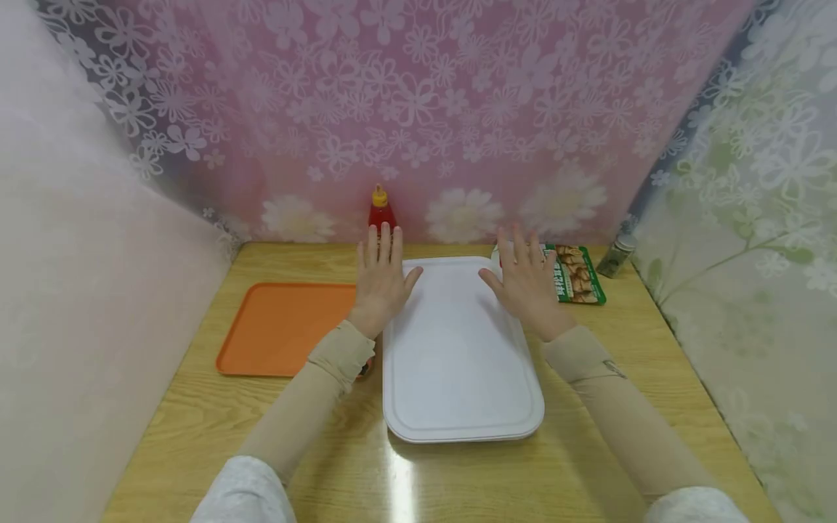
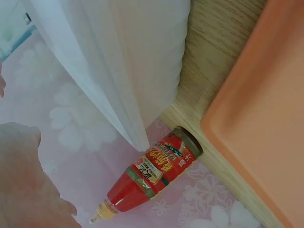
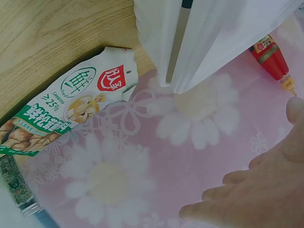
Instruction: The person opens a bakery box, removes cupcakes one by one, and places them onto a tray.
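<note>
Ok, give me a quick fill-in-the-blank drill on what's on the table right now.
1. Both hands, the left hand and the right hand, rest with straight fingers on the far end of the ____ tray.
2. The tray to the left of it is ____ in colour.
3. The red sauce bottle has a ____ cap.
4. The food packet lies by the ____ hand.

Missing words: white; orange; yellow; right
</note>
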Demonstrator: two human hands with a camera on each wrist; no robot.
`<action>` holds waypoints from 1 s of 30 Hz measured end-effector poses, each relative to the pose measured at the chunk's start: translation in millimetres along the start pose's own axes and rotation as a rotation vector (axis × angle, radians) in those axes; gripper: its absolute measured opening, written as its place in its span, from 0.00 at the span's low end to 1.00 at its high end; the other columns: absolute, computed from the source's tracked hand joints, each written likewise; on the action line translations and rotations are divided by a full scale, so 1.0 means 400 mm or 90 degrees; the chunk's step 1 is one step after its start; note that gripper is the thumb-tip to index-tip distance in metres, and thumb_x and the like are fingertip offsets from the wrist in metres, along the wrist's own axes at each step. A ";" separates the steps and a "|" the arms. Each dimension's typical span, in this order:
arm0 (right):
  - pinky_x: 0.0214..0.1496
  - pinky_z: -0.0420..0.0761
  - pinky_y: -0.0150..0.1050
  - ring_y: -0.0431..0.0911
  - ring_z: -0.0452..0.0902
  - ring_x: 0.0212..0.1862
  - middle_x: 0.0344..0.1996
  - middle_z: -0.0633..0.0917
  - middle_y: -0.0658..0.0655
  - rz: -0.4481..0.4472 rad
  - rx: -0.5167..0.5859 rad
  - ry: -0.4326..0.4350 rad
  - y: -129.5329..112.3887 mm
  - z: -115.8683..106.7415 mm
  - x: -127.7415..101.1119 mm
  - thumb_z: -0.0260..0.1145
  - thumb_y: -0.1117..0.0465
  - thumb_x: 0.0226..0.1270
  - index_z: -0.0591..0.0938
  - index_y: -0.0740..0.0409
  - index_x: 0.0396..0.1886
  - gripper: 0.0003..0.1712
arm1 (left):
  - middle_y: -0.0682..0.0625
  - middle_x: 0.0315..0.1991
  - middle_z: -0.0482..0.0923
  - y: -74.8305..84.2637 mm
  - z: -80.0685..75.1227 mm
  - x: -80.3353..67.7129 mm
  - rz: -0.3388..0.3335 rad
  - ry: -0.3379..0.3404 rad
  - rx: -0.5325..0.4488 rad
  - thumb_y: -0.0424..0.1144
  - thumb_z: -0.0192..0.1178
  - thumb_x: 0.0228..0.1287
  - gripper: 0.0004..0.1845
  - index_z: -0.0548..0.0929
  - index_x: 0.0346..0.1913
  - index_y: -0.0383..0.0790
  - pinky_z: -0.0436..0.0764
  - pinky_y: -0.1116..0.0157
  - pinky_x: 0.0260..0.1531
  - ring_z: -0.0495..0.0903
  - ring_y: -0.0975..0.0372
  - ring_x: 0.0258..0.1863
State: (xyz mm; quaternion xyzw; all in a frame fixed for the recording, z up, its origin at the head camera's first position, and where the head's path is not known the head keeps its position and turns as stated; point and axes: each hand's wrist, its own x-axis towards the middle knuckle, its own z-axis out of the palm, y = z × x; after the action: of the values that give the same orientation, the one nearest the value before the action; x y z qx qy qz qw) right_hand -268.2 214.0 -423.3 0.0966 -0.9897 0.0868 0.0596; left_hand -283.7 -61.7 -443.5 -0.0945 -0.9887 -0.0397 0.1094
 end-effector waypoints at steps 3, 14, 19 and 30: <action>0.76 0.40 0.82 0.70 0.29 0.86 0.87 0.33 0.61 0.000 -0.001 0.009 0.007 0.001 -0.005 0.52 0.35 0.82 0.29 0.40 0.87 0.54 | 0.42 0.88 0.35 -0.010 0.000 -0.002 -0.010 -0.009 -0.007 0.68 0.42 0.79 0.50 0.37 0.87 0.41 0.43 0.41 0.85 0.35 0.45 0.88; 0.73 0.57 0.81 0.76 0.44 0.82 0.86 0.41 0.68 0.020 0.011 -0.001 0.023 0.016 -0.040 0.57 0.37 0.80 0.30 0.48 0.87 0.58 | 0.34 0.76 0.64 -0.041 0.009 -0.043 -0.058 -0.005 -0.079 0.63 0.54 0.77 0.50 0.49 0.83 0.32 0.78 0.47 0.68 0.72 0.42 0.70; 0.53 0.81 0.69 0.79 0.67 0.68 0.80 0.52 0.77 0.021 0.004 0.004 0.031 0.019 -0.060 0.58 0.37 0.80 0.33 0.54 0.87 0.58 | 0.35 0.61 0.74 -0.040 0.013 -0.079 -0.083 -0.020 -0.110 0.56 0.59 0.76 0.37 0.69 0.69 0.25 0.88 0.53 0.43 0.84 0.45 0.44; 0.23 0.78 0.45 0.61 0.80 0.34 0.72 0.60 0.82 0.040 0.049 -0.019 0.050 0.040 -0.102 0.58 0.41 0.81 0.46 0.67 0.84 0.51 | 0.33 0.53 0.81 -0.046 0.034 -0.141 -0.095 -0.077 -0.231 0.47 0.57 0.77 0.26 0.78 0.61 0.25 0.86 0.49 0.43 0.85 0.43 0.41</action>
State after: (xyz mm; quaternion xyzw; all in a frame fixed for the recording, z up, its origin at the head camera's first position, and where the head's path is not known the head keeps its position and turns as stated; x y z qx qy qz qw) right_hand -234.1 237.9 -447.8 0.0691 -0.9890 0.1249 0.0381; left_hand -236.0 -88.3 -470.4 -0.0415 -0.9744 -0.2192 0.0281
